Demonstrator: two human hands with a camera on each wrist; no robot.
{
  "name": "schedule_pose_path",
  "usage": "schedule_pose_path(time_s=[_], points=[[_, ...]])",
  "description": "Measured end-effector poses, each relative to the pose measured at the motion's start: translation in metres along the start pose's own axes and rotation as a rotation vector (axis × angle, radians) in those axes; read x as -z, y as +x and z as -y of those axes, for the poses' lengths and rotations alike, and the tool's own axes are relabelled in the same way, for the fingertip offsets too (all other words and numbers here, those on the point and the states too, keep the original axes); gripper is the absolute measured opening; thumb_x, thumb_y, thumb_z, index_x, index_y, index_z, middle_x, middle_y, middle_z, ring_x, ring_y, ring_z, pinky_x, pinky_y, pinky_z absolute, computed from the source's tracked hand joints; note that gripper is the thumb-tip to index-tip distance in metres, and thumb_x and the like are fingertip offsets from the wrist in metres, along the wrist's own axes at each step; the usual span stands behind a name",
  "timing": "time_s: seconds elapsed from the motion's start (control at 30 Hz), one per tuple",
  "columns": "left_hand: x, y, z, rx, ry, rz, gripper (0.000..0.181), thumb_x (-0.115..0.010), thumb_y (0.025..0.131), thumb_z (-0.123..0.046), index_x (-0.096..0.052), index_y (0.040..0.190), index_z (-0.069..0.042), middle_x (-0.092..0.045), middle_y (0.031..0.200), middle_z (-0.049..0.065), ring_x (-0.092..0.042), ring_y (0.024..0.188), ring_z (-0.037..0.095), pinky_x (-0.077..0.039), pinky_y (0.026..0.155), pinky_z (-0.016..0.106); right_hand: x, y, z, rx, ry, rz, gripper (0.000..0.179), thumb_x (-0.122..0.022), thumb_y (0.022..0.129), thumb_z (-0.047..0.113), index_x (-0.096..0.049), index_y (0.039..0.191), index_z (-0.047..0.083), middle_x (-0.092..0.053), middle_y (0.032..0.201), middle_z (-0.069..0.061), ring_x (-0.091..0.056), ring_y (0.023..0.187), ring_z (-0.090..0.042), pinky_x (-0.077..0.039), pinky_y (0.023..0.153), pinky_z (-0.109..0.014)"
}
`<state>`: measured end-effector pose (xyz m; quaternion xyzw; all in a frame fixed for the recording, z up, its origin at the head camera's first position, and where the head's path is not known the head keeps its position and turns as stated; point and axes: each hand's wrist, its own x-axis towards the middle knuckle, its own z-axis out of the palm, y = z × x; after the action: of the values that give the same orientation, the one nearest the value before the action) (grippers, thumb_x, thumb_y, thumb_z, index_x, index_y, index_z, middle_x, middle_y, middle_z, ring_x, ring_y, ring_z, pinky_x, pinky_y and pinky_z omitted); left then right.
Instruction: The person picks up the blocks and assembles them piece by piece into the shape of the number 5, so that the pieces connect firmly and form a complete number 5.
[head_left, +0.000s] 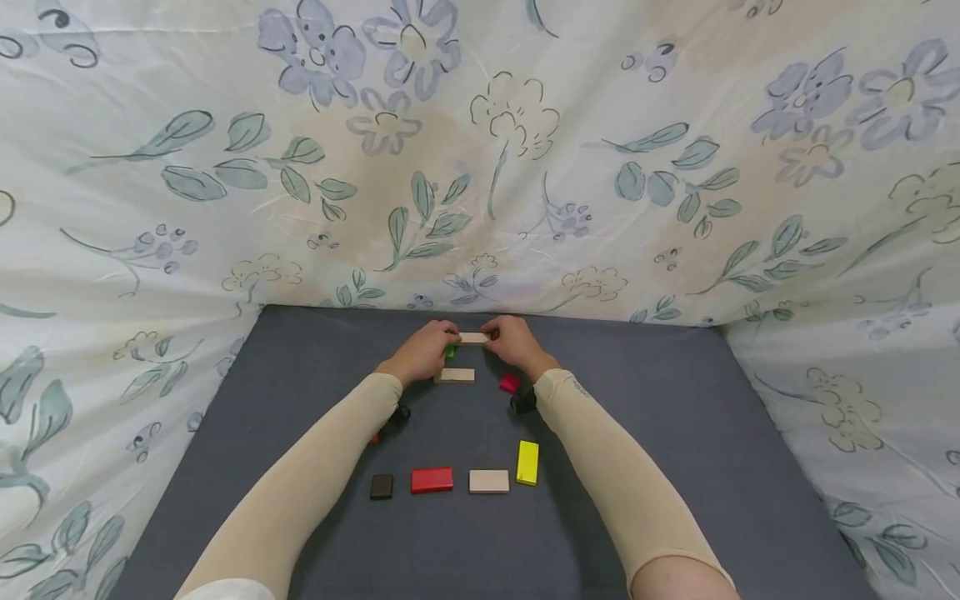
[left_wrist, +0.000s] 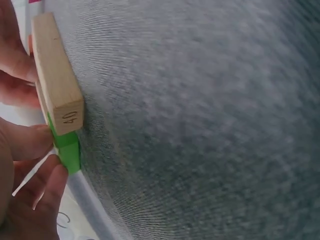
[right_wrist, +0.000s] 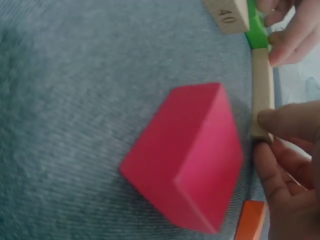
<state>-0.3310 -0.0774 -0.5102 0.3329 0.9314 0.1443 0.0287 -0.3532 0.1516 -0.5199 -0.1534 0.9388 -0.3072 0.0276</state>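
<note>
Near the far edge of the table, a narrow plain wooden block [head_left: 472, 338] lies end to end with a green block [right_wrist: 257, 33]. My left hand [head_left: 427, 352] is at the green block, thumb by the join and other fingers at its outer end. My right hand [head_left: 519, 343] pinches the far end of the wooden block, seen closer in the right wrist view. Closer to me lies another wooden block [head_left: 455, 376], marked "40". A pinkish-red block [right_wrist: 185, 155] sits just in front of my right hand.
Nearer me, a dark brown block [head_left: 382, 487], a red block [head_left: 432, 480], a pale wooden block [head_left: 489, 482] and a yellow block [head_left: 527, 462] lie spread out. An orange block [right_wrist: 251, 220] is beside my right hand. A floral curtain [head_left: 480, 167] borders the grey tabletop [head_left: 637, 500].
</note>
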Motion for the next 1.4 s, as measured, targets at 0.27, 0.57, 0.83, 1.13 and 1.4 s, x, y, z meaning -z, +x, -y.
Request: schedule_pose_path(time_s=[0.27, 0.57, 0.83, 1.13, 1.4], points=[[0.003, -0.001, -0.001, -0.026, -0.015, -0.006, 0.036, -0.054, 0.109, 0.005, -0.069, 0.141, 0.002, -0.061, 0.147, 0.016, -0.057, 0.134, 0.035, -0.048, 0.112, 0.046, 0.027, -0.007, -0.008, 0.010, 0.082, -0.068, 0.033, -0.075, 0.101, 0.007, -0.076, 0.134, 0.004, -0.074, 0.129, -0.011, -0.071, 0.104, -0.029, -0.060, 0.086, -0.047], [0.003, -0.002, 0.003, -0.013, -0.022, -0.009, 0.037, -0.054, 0.108, 0.005, -0.070, 0.142, 0.001, -0.060, 0.147, 0.015, -0.057, 0.135, 0.034, -0.049, 0.111, 0.045, 0.050, -0.016, -0.031, -0.080, 0.062, -0.089, 0.036, -0.079, 0.101, 0.013, -0.075, 0.135, 0.004, -0.071, 0.133, -0.013, -0.066, 0.106, -0.032, -0.055, 0.092, -0.050], [0.000, -0.003, 0.003, -0.021, -0.047, -0.013, 0.037, -0.055, 0.107, 0.006, -0.070, 0.141, 0.002, -0.060, 0.147, 0.016, -0.056, 0.135, 0.036, -0.051, 0.108, 0.048, 0.042, -0.020, -0.044, -0.064, 0.031, -0.024, 0.040, -0.081, 0.096, 0.011, -0.075, 0.133, -0.002, -0.071, 0.133, -0.018, -0.067, 0.113, -0.036, -0.054, 0.100, -0.051], [-0.004, -0.001, 0.004, -0.007, -0.022, -0.013, 0.037, -0.055, 0.109, 0.003, -0.069, 0.143, 0.000, -0.060, 0.149, 0.013, -0.055, 0.138, 0.033, -0.049, 0.112, 0.045, 0.034, -0.018, -0.046, -0.073, 0.025, -0.026, 0.033, -0.079, 0.096, 0.005, -0.077, 0.128, -0.001, -0.074, 0.121, -0.017, -0.067, 0.101, -0.033, -0.056, 0.091, -0.049], [-0.002, 0.000, 0.006, -0.004, -0.025, -0.006, 0.038, -0.054, 0.109, 0.004, -0.069, 0.144, 0.000, -0.059, 0.150, 0.013, -0.055, 0.137, 0.033, -0.048, 0.113, 0.044, 0.033, -0.014, -0.042, -0.019, -0.015, -0.042, 0.030, -0.079, 0.095, 0.005, -0.079, 0.125, 0.001, -0.074, 0.119, -0.015, -0.065, 0.099, -0.032, -0.055, 0.090, -0.049]])
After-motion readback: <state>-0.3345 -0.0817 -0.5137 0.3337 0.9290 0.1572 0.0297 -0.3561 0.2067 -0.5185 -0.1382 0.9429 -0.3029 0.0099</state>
